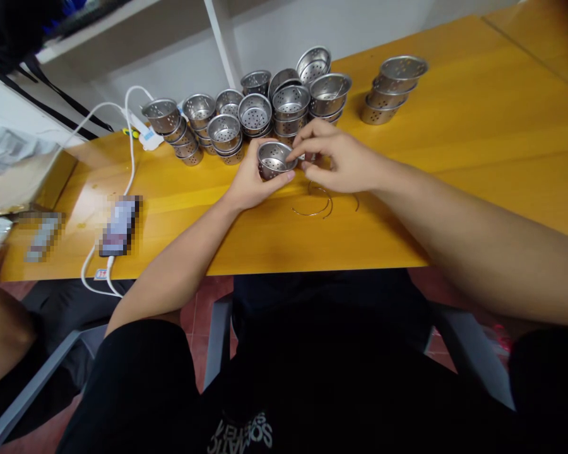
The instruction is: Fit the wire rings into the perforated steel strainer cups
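The perforated metal cup (274, 160) was a shallow, round vessel of silvery metal with a rolled rim, a shiny inner wall and small round holes. Its mouth faced upward and was tilted toward the wearer, so that part of the interior showed.

The left hand (250, 183) gripped the cup from its left side: the thumb lay along the near side below the rim, and the fingers passed behind the wall, where they were largely hidden. The left forearm rose obliquely from the lower left. The right hand (341, 161) came in from the right with its palm turned down and its fingers bent; the forefinger reached to the right part of the rim, and the thumb lay just below with a narrow gap between them. Whether these fingertips pinched anything could not be told.

The cup was thus enclosed by the left hand and lay immediately left of the right fingertips, above the yellow table (392, 236). Thin curved wires (331, 203) lay on the tabletop below the right hand. Beyond both hands stood clustered stacks of similar cups (255, 113), with a separate stack (388, 98) well apart to the right.
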The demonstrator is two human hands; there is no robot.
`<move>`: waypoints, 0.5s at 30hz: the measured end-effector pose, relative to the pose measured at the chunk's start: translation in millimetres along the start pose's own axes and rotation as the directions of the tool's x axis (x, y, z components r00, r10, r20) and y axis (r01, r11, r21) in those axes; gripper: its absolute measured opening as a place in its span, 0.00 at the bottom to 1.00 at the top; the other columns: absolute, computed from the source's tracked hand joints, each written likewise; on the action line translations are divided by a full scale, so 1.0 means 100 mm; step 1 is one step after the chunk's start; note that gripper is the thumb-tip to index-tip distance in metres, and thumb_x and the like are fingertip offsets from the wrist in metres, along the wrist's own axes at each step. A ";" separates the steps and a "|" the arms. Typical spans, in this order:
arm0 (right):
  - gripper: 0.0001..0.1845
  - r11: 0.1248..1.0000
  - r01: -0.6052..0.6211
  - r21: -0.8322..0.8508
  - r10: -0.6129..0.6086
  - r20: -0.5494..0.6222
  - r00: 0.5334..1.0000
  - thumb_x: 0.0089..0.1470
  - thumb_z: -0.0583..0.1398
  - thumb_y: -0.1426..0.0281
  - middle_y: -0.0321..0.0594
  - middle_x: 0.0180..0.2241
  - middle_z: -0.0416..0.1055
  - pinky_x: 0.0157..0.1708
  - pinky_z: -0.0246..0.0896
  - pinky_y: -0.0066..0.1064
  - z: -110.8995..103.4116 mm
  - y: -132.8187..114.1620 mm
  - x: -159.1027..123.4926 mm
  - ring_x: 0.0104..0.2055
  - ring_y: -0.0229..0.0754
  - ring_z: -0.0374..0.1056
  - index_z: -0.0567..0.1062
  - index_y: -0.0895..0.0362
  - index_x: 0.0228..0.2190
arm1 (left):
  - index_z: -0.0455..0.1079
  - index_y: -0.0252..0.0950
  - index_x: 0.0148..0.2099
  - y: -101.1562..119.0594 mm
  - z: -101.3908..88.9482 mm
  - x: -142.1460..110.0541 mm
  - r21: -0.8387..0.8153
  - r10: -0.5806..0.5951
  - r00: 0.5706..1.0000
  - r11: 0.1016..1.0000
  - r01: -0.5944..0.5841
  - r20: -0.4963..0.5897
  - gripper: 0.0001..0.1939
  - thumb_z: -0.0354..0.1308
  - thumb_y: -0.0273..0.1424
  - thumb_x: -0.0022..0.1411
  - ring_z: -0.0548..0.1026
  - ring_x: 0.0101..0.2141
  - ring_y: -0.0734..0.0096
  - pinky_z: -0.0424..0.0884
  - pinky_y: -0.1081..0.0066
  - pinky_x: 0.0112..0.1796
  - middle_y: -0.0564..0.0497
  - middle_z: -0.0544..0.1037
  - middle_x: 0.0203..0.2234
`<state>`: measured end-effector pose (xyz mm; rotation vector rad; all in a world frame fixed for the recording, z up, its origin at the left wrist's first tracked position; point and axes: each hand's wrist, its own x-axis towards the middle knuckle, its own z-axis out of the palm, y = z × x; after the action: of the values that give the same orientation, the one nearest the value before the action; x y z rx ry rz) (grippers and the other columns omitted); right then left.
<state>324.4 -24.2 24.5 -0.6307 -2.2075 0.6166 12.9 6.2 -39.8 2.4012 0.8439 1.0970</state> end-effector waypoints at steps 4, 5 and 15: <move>0.16 0.999 0.021 -0.037 -0.019 0.050 0.999 0.78 0.73 0.58 0.50 0.66 0.80 0.69 0.83 0.61 0.06 -0.02 0.00 0.65 0.64 0.80 0.92 0.48 0.60 | 0.61 0.52 0.83 0.09 -0.01 0.02 0.013 0.011 1.000 1.000 -0.010 -0.018 0.47 0.68 0.73 0.82 0.88 0.72 0.43 0.85 0.40 0.75 0.42 0.81 0.71; 0.17 0.999 0.019 -0.049 -0.016 0.060 0.998 0.77 0.73 0.59 0.50 0.66 0.79 0.70 0.83 0.61 0.07 -0.03 0.00 0.65 0.65 0.80 0.92 0.48 0.61 | 0.61 0.52 0.83 0.12 -0.01 0.02 0.020 0.006 1.000 1.000 -0.006 -0.023 0.47 0.68 0.73 0.82 0.88 0.72 0.43 0.86 0.40 0.75 0.42 0.82 0.71; 0.25 0.994 -0.070 -0.088 0.075 0.064 0.995 0.79 0.73 0.53 0.52 0.69 0.80 0.67 0.83 0.61 0.01 -0.12 0.02 0.65 0.68 0.80 0.89 0.45 0.70 | 0.65 0.49 0.81 0.20 -0.05 0.02 0.067 -0.078 0.995 0.994 0.083 -0.067 0.49 0.68 0.76 0.79 0.85 0.74 0.42 0.86 0.39 0.76 0.40 0.80 0.72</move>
<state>319.7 -33.0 32.2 -0.7472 -2.2921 0.5904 16.9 -7.0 -24.8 2.3761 1.0073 1.1367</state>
